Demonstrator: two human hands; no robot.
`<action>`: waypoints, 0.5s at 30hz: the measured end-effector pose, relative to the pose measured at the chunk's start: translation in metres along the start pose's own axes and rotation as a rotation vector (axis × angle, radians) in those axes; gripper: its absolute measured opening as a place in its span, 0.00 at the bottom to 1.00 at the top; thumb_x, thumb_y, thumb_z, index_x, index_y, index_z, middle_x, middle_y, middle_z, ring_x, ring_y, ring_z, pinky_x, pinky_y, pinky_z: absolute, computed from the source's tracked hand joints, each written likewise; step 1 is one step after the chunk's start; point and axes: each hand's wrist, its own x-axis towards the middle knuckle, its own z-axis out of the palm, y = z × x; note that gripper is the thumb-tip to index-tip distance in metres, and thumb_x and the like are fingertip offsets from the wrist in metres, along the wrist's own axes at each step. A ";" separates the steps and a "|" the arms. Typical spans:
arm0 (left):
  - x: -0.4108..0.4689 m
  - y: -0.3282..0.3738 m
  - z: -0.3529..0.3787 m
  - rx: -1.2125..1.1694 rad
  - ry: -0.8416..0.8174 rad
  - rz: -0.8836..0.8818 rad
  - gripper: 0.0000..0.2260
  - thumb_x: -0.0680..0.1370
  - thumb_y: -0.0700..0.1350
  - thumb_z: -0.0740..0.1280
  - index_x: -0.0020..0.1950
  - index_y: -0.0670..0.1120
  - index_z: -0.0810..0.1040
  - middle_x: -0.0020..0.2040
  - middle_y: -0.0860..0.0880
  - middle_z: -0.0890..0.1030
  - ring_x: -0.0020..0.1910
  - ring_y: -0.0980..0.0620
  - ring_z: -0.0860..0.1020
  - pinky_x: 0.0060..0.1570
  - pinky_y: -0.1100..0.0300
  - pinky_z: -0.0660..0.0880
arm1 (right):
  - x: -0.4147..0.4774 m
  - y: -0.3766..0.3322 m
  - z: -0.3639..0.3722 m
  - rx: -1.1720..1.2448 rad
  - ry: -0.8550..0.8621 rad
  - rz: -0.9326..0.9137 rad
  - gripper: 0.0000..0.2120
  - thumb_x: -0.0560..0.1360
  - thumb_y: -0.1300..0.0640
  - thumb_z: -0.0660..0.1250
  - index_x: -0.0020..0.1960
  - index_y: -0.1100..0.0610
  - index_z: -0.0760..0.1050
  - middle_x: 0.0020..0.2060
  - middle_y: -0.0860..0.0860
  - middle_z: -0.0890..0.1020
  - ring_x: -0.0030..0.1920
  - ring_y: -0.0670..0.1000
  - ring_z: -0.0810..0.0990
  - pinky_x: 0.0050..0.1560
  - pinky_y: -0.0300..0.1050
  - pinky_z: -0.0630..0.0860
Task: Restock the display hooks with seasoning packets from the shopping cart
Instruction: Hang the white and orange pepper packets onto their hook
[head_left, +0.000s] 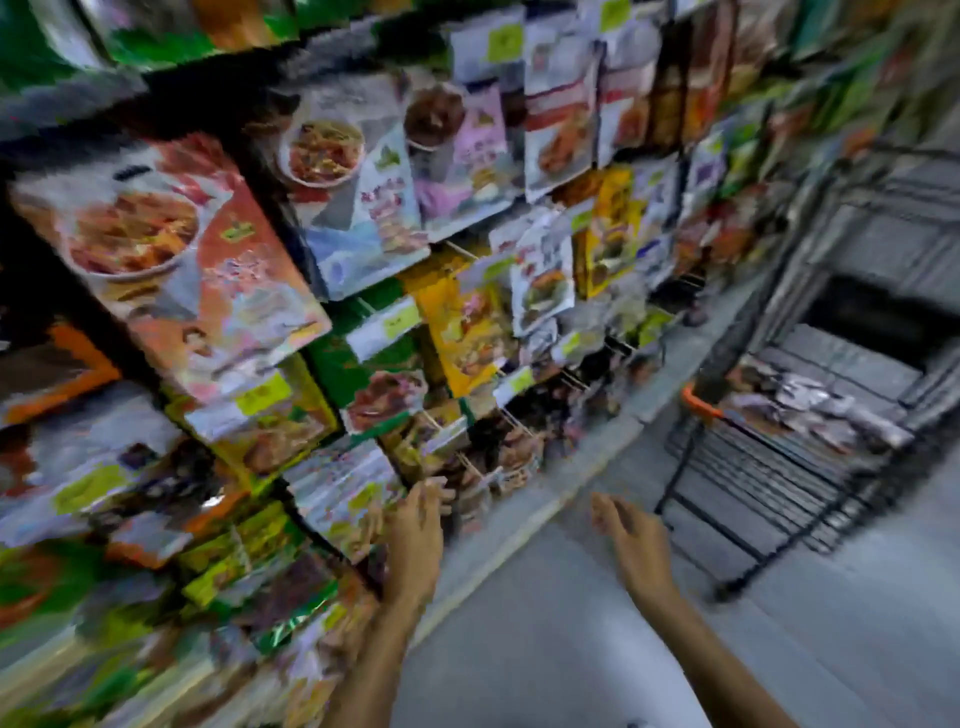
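Between loads, judged: left hand (415, 525) open at hanging packets (358, 499), right hand (631, 540) open and empty over floor; seasoning packets (810, 400) lie in shopping cart (753, 467) beyond right hand, so next reach goes there.

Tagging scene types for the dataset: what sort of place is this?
Most likely a grocery store aisle. Food packets hang in rows on display hooks with price tags, and a wire cart holding more packets stands on the floor at right.
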 end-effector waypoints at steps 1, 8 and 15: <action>-0.006 -0.003 0.031 -0.017 -0.054 -0.027 0.14 0.83 0.41 0.55 0.49 0.37 0.79 0.46 0.37 0.81 0.42 0.45 0.78 0.47 0.55 0.74 | 0.001 0.023 -0.021 -0.026 -0.001 0.046 0.14 0.80 0.59 0.61 0.38 0.60 0.77 0.33 0.55 0.81 0.37 0.55 0.80 0.42 0.50 0.72; -0.047 -0.015 0.193 -0.026 -0.308 -0.174 0.13 0.82 0.40 0.58 0.41 0.47 0.78 0.41 0.49 0.81 0.41 0.52 0.79 0.43 0.66 0.73 | 0.011 0.120 -0.145 -0.177 0.020 0.248 0.07 0.79 0.56 0.63 0.44 0.51 0.78 0.37 0.48 0.84 0.40 0.49 0.82 0.46 0.49 0.77; 0.000 0.016 0.276 0.197 -0.524 -0.096 0.12 0.81 0.43 0.60 0.42 0.57 0.76 0.42 0.56 0.81 0.43 0.55 0.79 0.45 0.61 0.74 | 0.050 0.151 -0.208 -0.103 0.146 0.414 0.07 0.79 0.57 0.63 0.46 0.54 0.80 0.39 0.46 0.84 0.43 0.43 0.82 0.43 0.33 0.75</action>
